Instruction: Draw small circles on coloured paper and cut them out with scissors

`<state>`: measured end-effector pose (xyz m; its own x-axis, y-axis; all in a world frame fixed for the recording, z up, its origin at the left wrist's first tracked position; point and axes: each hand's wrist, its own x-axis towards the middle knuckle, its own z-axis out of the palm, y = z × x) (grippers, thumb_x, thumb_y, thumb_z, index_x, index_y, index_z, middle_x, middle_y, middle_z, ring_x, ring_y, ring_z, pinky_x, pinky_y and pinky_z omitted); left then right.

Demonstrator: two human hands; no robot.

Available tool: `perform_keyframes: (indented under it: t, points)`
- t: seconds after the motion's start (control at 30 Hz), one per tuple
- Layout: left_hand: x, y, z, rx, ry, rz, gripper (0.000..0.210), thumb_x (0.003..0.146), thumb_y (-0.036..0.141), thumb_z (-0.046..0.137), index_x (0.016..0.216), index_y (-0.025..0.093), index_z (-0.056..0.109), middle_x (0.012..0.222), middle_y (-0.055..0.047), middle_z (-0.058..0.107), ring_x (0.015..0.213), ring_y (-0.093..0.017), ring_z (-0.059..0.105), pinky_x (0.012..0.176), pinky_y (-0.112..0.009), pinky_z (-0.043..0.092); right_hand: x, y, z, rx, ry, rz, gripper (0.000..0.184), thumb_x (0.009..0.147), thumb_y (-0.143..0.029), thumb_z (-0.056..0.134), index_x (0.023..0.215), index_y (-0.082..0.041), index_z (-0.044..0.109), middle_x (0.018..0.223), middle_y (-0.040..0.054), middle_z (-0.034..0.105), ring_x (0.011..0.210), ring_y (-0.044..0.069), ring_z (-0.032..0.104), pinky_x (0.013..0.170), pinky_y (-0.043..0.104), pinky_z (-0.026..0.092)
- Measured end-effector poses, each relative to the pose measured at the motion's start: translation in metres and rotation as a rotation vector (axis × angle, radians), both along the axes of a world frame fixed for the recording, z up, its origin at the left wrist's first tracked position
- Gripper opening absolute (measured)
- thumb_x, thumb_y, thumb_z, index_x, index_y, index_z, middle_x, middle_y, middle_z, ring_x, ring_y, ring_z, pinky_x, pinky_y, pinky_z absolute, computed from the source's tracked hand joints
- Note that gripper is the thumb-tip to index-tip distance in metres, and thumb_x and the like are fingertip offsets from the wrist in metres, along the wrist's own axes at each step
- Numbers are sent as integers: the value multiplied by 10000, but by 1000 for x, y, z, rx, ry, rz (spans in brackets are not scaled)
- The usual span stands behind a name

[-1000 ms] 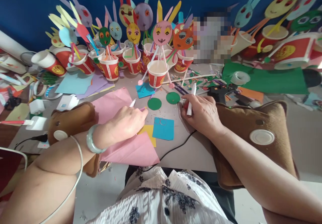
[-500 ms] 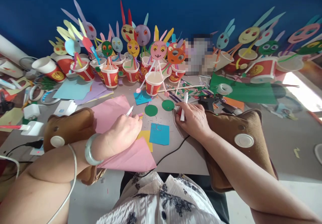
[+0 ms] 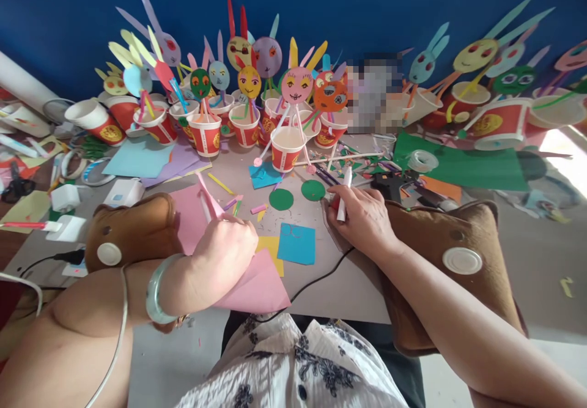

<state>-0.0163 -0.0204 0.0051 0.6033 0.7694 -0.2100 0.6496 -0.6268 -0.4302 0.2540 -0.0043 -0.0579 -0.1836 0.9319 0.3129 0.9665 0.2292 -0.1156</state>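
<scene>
My left hand (image 3: 224,252) is closed over the pink paper (image 3: 268,282), with a slim white pen (image 3: 204,205), mostly hidden, sticking out past its knuckles. Beside that pen the sheet's upper edge stands up in a fold. My right hand (image 3: 367,215) rests on the table with its fingers curled around a white marker (image 3: 345,194), which points up. Something red shows under those fingers. Two green paper discs (image 3: 281,199) lie between my hands. Nearer to me are a blue paper square (image 3: 296,244) and a yellow piece (image 3: 274,250).
Paper cups (image 3: 287,150) with paper-faced figures line the back of the table. A brown plush warmer (image 3: 132,227) lies at left, another (image 3: 458,255) under my right forearm. A black cord (image 3: 325,271) crosses the front. Tape (image 3: 422,161) sits on green paper (image 3: 468,166).
My left hand has drawn back to the left, and the pink paper has folded up beside it, uncovering small coloured strips. My right hand keeps its hold on the marker. The view has shifted slightly.
</scene>
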Motion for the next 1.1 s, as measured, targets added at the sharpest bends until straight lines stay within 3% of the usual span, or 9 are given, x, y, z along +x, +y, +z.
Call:
perform_keyframes:
  t: [0.1, 0.3, 0.5, 0.63, 0.83, 1.1]
  points:
    - [-1, -5, 0, -49, -46, -11, 214, 702, -39, 486, 685, 115, 633, 536, -84, 574, 482, -247, 608, 401, -266, 280, 0, 0, 0, 2, 0, 9, 277, 833, -243, 542, 1097, -190, 607, 866, 89, 734, 771, 280, 657, 782, 377, 372]
    - [4, -13, 1, -81, 10, -57, 224, 633, -75, 495, 630, 128, 591, 569, -76, 575, 499, -231, 611, 414, -270, 319, 1, 0, 1, -12, -4, -1, 275, 843, -239, 543, 1101, -177, 615, 861, 97, 730, 770, 280, 669, 789, 392, 387]
    - [9, -25, 7, -90, 132, -137, 217, 653, -66, 496, 739, 87, 624, 688, -112, 654, 602, -242, 669, 488, -289, 450, 3, 1, -2, -4, -25, 10, 269, 852, -250, 531, 1100, -182, 611, 849, 77, 728, 778, 270, 676, 798, 388, 379]
    - [10, -26, 8, -131, 128, -101, 247, 658, -77, 492, 809, 60, 632, 731, -106, 657, 608, -216, 671, 458, -249, 421, 4, 2, -4, 20, -27, 22, 257, 845, -241, 543, 1086, -186, 612, 808, 63, 711, 764, 256, 669, 802, 383, 376]
    - [10, -27, -1, -129, 61, -136, 384, 727, -66, 469, 1070, 0, 629, 801, -112, 660, 638, -193, 668, 460, -242, 427, 5, 3, -6, 42, -47, 29, 244, 856, -249, 543, 1084, -195, 611, 783, 52, 708, 747, 247, 661, 813, 382, 377]
    - [9, -22, -10, -120, 17, -110, 273, 709, -71, 500, 909, 51, 640, 764, -90, 627, 647, -187, 641, 490, -248, 413, 5, 4, -5, 49, -54, 33, 247, 850, -256, 535, 1070, -188, 622, 790, 62, 723, 738, 252, 666, 813, 382, 388]
